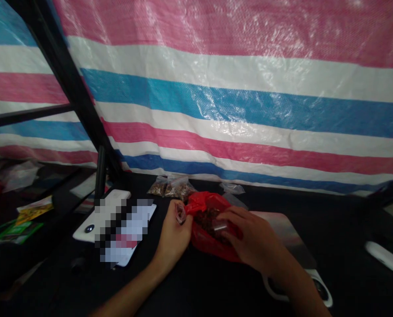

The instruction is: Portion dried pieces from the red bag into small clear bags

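Note:
My left hand (175, 229) is closed around a small clear plastic bag (180, 213), its open mouth facing up. Beside it lies an open red plastic bag (213, 251), filled with brown, dried, crumbly bits (208, 220). My right hand (246, 233) reaches over the red bag's right side, fingers curled down at the contents. A clear, shiny plastic piece (220, 228) shows at its fingertips; its exact kind is hard to make out. Just behind, several small clear bags with similar brown contents (173, 188) lie together.
A kitchen scale (282, 233) with a metal plate sits under my right forearm. Two flat white items, a box (84, 229) and a partly blurred card (143, 220), lie left. Empty clear bags (232, 188) rest behind. A striped sheet (216, 110) closes off the back; a white device (386, 257) lies right.

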The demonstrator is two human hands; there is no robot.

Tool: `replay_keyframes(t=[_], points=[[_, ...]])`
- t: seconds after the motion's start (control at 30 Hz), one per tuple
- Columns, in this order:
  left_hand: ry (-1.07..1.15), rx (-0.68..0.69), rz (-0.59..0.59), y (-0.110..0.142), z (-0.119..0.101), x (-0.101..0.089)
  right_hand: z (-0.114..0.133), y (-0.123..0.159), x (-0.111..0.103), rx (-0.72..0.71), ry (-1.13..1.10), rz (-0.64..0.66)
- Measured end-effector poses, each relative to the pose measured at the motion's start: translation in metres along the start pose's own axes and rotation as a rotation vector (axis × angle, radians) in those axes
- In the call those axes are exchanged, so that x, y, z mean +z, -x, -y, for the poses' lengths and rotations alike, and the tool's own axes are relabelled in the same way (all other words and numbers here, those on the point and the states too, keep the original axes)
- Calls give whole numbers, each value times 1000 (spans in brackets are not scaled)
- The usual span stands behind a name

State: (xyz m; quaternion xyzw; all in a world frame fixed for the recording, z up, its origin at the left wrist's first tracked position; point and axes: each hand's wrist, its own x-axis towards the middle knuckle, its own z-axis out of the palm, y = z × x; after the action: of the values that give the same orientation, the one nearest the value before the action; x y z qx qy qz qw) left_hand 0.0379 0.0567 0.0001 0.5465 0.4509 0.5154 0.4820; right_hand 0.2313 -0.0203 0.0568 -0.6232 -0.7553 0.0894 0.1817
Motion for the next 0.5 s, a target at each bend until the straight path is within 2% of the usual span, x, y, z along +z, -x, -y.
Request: replay_keyframes(t=[0.07, 0.2, 0.37, 0.5], points=[[-9, 21, 33, 1, 4, 2, -1, 0, 1, 10, -28, 59], [5, 36, 78, 2, 7, 3, -3, 2, -1, 41, -79, 84], [41, 44, 83, 1, 13, 5, 0, 4, 3, 71, -22, 179], [91, 3, 91, 0, 12, 7, 4, 1, 11, 128, 16, 162]])
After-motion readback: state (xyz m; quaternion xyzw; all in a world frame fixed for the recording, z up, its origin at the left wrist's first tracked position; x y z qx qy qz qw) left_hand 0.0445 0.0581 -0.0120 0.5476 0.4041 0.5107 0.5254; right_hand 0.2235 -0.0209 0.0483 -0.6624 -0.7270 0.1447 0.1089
